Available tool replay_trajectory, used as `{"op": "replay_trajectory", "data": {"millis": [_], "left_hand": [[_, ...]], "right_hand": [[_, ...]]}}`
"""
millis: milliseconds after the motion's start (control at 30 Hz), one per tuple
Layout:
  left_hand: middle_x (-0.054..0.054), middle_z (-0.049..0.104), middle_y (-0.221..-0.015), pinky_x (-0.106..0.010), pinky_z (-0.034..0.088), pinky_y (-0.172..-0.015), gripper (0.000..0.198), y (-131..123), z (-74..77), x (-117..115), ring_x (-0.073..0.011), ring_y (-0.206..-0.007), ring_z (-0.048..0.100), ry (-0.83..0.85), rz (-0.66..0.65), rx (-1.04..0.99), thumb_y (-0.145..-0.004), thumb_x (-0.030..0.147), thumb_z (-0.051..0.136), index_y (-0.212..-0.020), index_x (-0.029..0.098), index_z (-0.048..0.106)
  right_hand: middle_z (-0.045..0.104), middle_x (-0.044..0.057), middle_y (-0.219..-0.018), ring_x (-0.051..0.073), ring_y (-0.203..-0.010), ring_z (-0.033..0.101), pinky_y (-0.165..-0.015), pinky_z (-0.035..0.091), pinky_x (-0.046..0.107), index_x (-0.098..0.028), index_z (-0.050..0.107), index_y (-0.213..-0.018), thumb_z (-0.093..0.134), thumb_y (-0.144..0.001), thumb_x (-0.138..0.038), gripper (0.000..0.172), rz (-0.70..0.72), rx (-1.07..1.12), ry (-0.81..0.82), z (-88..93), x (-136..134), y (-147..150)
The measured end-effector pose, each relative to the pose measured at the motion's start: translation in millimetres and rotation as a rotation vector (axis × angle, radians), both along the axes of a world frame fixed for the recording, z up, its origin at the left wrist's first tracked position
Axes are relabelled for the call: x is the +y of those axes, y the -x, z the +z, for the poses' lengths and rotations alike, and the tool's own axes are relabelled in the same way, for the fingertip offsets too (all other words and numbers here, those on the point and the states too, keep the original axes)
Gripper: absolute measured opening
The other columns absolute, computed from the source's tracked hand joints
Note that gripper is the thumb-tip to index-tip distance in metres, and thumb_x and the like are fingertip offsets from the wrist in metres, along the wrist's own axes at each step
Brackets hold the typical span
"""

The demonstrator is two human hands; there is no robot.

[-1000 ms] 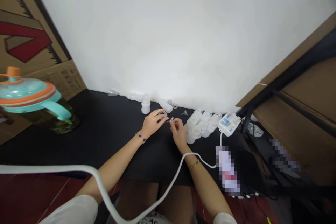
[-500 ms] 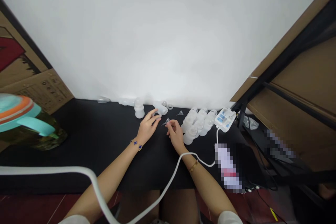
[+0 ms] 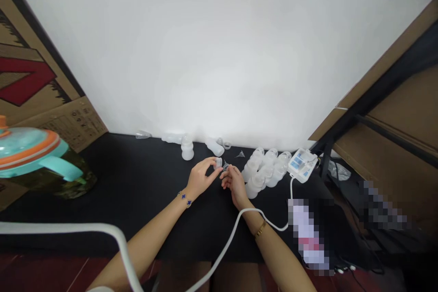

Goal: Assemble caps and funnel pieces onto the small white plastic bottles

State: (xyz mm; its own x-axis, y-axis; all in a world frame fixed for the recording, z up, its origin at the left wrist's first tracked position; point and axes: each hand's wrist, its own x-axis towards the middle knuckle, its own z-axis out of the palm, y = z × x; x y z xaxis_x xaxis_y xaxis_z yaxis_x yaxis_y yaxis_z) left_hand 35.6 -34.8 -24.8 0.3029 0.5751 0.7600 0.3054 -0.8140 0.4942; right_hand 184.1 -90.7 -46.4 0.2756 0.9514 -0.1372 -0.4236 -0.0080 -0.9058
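Above the black table, my left hand point(image 3: 201, 175) pinches a clear ribbed screw ring point(image 3: 217, 163) between thumb and fingers. Close to its right side, my right hand point(image 3: 235, 181) grips a small clear pointed nipple point(image 3: 226, 166) by thumb and fingertips, its other fingers curled. The two pieces are very near each other; whether they touch I cannot tell. Another clear nipple point(image 3: 241, 154) lies on the table behind my right hand. Beside that hand stands a group of several white small bottles with clear domed caps point(image 3: 265, 169).
A single capped bottle point(image 3: 187, 148) stands left of my hands, and a bottle point(image 3: 215, 147) lies by the wall near a loose ring point(image 3: 227, 145). At right is a white power strip point(image 3: 302, 165); its white cable point(image 3: 226, 244) crosses over my forearms. A lidded jug point(image 3: 44, 159) stands left.
My left hand has lifted the ring toward me and right, turning it to face the nipple. My right hand has raised the nipple and turned it upward. The view has shifted slightly.
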Motion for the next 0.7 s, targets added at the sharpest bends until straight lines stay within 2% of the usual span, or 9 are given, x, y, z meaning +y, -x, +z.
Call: {"op": "replay_trajectory", "data": {"millis": [133, 233, 367, 533, 700], "left_hand": [[-0.006, 0.075, -0.102, -0.032, 0.060, -0.082, 0.026, -0.3, -3.2, -3.9, -0.0206, -0.091, 0.075, 0.017, 0.032, 0.026, -0.093, 0.041, 0.067, -0.108, 0.020, 0.062], [-0.008, 0.075, -0.107, -0.034, 0.060, -0.084, 0.037, -0.9, -1.9, -6.2, -0.0216, -0.095, 0.074, -0.027, 0.028, 0.047, -0.093, 0.042, 0.067, -0.122, 0.019, 0.059], [-0.008, 0.075, -0.114, -0.035, 0.059, -0.092, 0.031, -1.3, 2.2, -6.8, -0.0225, -0.104, 0.073, -0.066, -0.002, 0.085, -0.097, 0.038, 0.063, -0.123, 0.021, 0.063], [-0.009, 0.073, -0.119, -0.037, 0.058, -0.096, 0.036, 0.1, 1.5, -3.6, -0.0234, -0.109, 0.071, -0.024, 0.020, 0.112, -0.101, 0.040, 0.056, -0.132, 0.022, 0.061], [-0.010, 0.072, -0.121, -0.035, 0.059, -0.093, 0.038, 0.7, -2.9, -1.3, -0.0213, -0.104, 0.072, 0.010, 0.035, 0.128, -0.106, 0.035, 0.045, -0.140, 0.021, 0.054]], "right_hand": [[0.066, -0.002, -0.065, 0.011, -0.044, 0.055, -0.041, 0.038, 0.021, -0.022, 0.054, -0.081, 0.075, -0.074, -0.069, 0.051, 0.011, 0.092, 0.039, -2.0, -0.3, -1.3], [0.064, -0.002, -0.062, 0.011, -0.045, 0.054, -0.042, 0.038, 0.022, -0.022, 0.055, -0.080, 0.075, -0.074, -0.068, 0.050, 0.023, 0.124, 0.078, -4.2, 0.1, -1.6], [0.061, -0.003, -0.060, 0.011, -0.045, 0.053, -0.045, 0.039, 0.023, -0.022, 0.055, -0.080, 0.074, -0.076, -0.066, 0.048, 0.054, 0.137, 0.088, -4.0, -0.4, -1.5], [0.060, -0.003, -0.059, 0.012, -0.046, 0.052, -0.046, 0.039, 0.024, -0.023, 0.053, -0.079, 0.072, -0.078, -0.064, 0.045, 0.055, 0.117, 0.084, -1.2, -1.3, -2.2], [0.066, -0.001, -0.064, 0.012, -0.046, 0.054, -0.046, 0.040, 0.024, -0.023, 0.054, -0.081, 0.070, -0.079, -0.062, 0.042, 0.045, 0.087, 0.083, -0.4, -1.0, -5.1]]}}
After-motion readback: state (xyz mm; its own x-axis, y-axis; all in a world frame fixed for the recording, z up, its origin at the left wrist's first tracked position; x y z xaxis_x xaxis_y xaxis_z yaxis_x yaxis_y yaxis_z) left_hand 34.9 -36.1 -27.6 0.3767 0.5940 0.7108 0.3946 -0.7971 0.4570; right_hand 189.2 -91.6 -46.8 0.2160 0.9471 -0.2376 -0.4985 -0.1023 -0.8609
